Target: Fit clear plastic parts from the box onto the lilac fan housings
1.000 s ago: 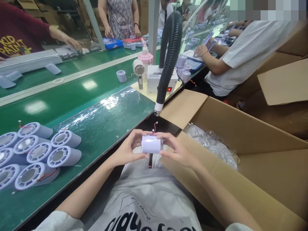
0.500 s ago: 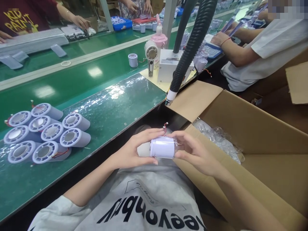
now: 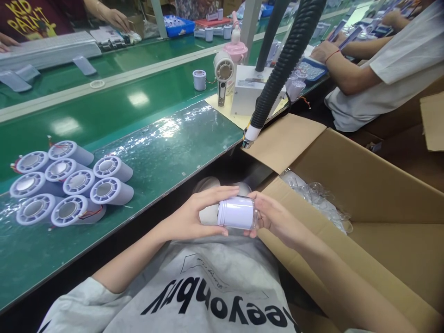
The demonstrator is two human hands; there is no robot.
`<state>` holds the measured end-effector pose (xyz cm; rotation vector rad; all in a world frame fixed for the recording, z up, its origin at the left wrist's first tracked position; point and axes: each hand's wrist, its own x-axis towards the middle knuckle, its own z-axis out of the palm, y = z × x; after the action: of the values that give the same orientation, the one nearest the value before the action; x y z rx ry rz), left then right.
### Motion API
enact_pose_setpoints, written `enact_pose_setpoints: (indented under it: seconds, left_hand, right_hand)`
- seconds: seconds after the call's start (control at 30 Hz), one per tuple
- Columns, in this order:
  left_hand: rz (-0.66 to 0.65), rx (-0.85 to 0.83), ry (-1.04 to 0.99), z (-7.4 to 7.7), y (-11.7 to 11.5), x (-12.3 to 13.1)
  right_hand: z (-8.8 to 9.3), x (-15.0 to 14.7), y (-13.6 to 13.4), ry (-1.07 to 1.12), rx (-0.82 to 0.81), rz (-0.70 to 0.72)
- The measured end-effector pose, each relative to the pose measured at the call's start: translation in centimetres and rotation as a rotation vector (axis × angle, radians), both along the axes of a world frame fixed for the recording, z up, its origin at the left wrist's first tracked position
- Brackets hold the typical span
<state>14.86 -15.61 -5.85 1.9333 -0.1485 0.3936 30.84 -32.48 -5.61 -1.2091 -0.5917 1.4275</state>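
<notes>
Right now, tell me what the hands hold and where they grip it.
Both hands, left hand and right hand, hold one white cylinder by its two ends.

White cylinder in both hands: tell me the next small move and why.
Probably press the clear cap home with the right hand while the left hand steadies the white cylinder. Both hands grip it over the lap, the right one at the transparent end. Once done, it would likely join the finished cylinders lying in a cluster on the green bench.
</notes>
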Motion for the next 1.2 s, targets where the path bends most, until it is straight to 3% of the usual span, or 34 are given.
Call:
enact_pose_setpoints:
  seconds: [0.23,0.43,0.53,0.63,0.7,0.73,0.8,0.93,1.07,1.2]
  left_hand:
    - [-0.008,-0.040,0.005,-0.7,-0.5,-0.2]
    - [0.045,-0.186,0.206,-0.1,-1.4,-0.8]
    - [0.078,-0.302,0.283,0.4,-1.8,-1.1]
    - [0.113,-0.385,0.338,0.7,-1.9,-1.4]
    - [0.106,-0.403,0.364,0.8,-1.8,-1.5]
    - [0.093,-0.403,0.370,0.8,-1.8,-1.5]
    - [0.054,-0.402,0.360,0.7,-1.7,-1.5]
    - [-0.032,-0.477,0.306,0.2,-1.6,-1.5]
    - [-0.042,-0.580,0.341,-0.3,-1.7,-1.6]
    - [-0.068,-0.643,0.398,-1.7,-2.3,-1.3]
  right_hand:
    - [0.6,-0.5,0.4,0.242,-0.164,0.054]
    - [0.3,-0.6,0.0,0.231,-0.232,0.178]
    - [-0.5,-0.6,-0.6,-0.038,-0.054,0.148]
    - [-1.3,-0.4,-1.2,-0.627,0.333,-0.003]
    - [-1.5,-0.2,-1.4,-0.950,0.557,0.007]
    - [-1.5,-0.2,-1.5,-1.009,0.609,0.036]
    - [-1.3,-0.2,-1.6,-0.906,0.544,0.064]
    - [-0.7,-0.4,-1.6,-0.457,0.287,0.003]
    - [-0.6,-0.2,-1.6,-0.426,0.234,-0.030]
    - [-1.3,-1.2,-1.5,-0.356,0.119,-0.038]
